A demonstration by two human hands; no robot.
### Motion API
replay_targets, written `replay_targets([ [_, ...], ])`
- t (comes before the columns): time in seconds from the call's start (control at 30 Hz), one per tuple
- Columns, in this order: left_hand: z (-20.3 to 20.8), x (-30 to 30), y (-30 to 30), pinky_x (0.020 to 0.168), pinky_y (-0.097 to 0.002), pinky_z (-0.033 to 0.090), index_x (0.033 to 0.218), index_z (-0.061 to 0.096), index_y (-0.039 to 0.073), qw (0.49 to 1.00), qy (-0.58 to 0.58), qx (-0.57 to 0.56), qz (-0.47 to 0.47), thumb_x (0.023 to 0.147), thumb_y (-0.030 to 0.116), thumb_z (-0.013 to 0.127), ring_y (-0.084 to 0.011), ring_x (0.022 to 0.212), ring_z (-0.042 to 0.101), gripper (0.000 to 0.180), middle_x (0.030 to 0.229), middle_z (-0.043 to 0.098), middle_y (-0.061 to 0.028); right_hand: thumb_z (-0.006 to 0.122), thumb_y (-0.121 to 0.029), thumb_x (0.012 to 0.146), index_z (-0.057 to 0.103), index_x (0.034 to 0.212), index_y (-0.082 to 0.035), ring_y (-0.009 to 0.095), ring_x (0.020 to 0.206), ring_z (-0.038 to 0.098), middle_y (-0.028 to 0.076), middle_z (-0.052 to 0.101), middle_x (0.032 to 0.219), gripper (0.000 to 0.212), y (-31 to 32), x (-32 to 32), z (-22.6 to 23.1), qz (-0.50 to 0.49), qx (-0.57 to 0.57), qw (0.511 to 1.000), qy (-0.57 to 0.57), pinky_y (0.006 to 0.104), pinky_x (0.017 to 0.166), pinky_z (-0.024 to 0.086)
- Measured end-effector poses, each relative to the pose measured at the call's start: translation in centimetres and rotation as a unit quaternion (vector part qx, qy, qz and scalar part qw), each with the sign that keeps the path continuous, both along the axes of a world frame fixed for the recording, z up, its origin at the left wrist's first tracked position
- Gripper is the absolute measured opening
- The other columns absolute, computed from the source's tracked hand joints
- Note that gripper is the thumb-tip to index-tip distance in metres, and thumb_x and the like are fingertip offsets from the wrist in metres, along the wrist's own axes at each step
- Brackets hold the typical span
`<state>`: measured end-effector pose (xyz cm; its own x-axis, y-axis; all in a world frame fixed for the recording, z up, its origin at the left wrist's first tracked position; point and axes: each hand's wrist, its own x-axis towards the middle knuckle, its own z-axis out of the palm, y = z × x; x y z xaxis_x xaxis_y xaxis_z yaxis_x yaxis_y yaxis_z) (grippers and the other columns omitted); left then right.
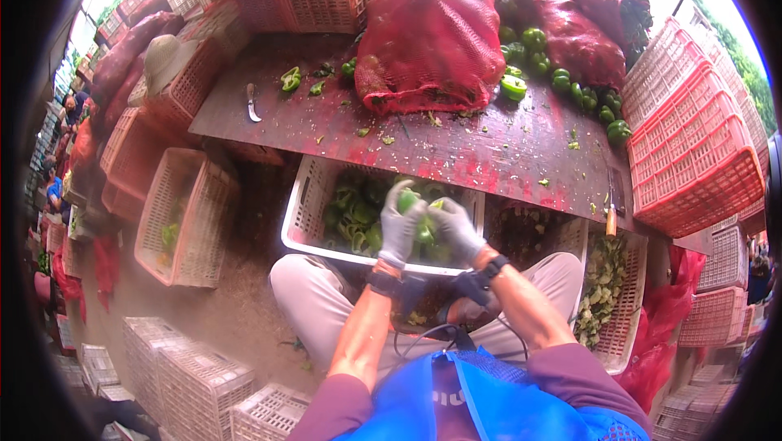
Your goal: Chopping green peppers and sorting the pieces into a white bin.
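Observation:
Both my hands wear grey gloves and are close together above a white plastic crate (295,225) of cut green bell peppers (356,211). My left hand (399,225) has its fingers closed around a green bell pepper (408,199). Just beside it, my right hand (454,228) pinches a green bell pepper piece (437,204); whether it is part of the same pepper, I cannot tell. On the table (326,131) beyond, a curved knife (252,103) lies at the left, and a knife with a wooden handle (611,217) rests at the right edge.
A large red mesh sack (432,34) stands on the table, with whole green bell peppers (584,97) spilling beside it. Stacked red crates (692,131) border the right. A crate of pale green scraps (601,294) sits by my right knee, a pale crate (183,217) at the left.

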<state>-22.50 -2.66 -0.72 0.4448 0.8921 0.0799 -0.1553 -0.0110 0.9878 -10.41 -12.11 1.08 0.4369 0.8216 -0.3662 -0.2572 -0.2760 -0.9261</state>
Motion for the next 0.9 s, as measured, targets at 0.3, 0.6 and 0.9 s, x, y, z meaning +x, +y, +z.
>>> replay_targets([
  [0.3, -5.8, -1.8, 1.8, 0.089, -0.0389, 0.047, 0.124, 0.066, 0.011, 0.891, 0.394, 0.223, -0.014, 0.089, 0.028, 0.072, -0.0219, 0.102, 0.059, 0.039, 0.111, 0.065, -0.0067, 0.065, -0.034, 0.092, 0.064, 0.112, -0.009, 0.04, 0.094, 0.072, 0.021, 0.072, 0.094, 0.032, -23.8, 19.0, 9.6, 0.034, -0.404, 0.686, -0.604, 0.0499, 0.08, 0.056],
  [0.6, -9.8, -1.0, -2.9, 0.089, -0.0512, 0.045, 0.109, 0.069, 0.012, 0.765, 0.529, 0.342, -0.134, 0.089, 0.044, 0.067, -0.0344, 0.105, 0.06, 0.038, 0.104, 0.067, -0.0122, 0.068, -0.035, 0.088, 0.059, 0.135, -0.011, 0.043, 0.129, 0.056, 0.024, 0.058, 0.139, 0.054, -15.5, 30.8, 6.9, 0.02, -0.25, 0.711, -0.657, 0.0504, 0.107, 0.047],
  [0.9, -8.3, -0.9, -2.5, 0.077, -0.0503, 0.052, 0.095, 0.069, 0.007, 0.781, 0.524, 0.331, -0.08, 0.084, 0.034, 0.071, -0.0352, 0.086, 0.067, 0.029, 0.084, 0.068, -0.0122, 0.059, -0.02, 0.091, 0.044, 0.154, -0.025, 0.038, 0.141, 0.045, 0.014, 0.042, 0.155, 0.065, 17.4, 42.5, 6.0, 0.082, -0.295, 0.698, -0.647, 0.053, 0.116, 0.041],
])
